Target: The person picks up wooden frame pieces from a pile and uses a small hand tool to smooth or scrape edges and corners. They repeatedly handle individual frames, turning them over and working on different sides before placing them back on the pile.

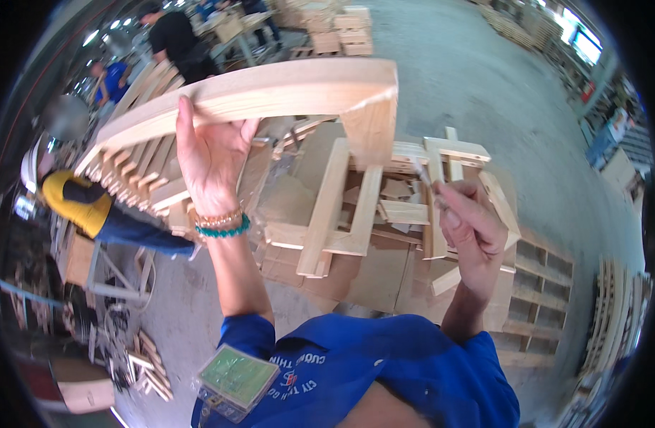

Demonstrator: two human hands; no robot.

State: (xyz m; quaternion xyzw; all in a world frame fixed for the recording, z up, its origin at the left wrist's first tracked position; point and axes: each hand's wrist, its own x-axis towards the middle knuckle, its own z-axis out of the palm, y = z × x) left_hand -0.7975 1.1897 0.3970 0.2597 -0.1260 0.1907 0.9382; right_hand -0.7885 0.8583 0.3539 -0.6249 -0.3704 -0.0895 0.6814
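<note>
My left hand (213, 160) grips a pale wooden frame piece (270, 93) from below, thumb on its near face. The piece is raised above the bench: a long beam, bowed in this view, with a shorter leg (370, 132) joined at its right end. In the fingers of my right hand (477, 232) is a thin, slender tool (421, 171), pointing up toward that leg. It is blurred, so its kind is unclear. Below both hands, unpainted wooden frames (327, 207) lie on a cardboard-covered bench (374, 274), with small wood offcuts (402, 214) among them.
Rows of wooden parts (138, 167) stand at the left, near a person in a yellow top (74, 200). Another person in black (177, 43) stands farther back. A slatted pallet (538, 299) lies at the right; stacked wood (338, 28) is at the far side.
</note>
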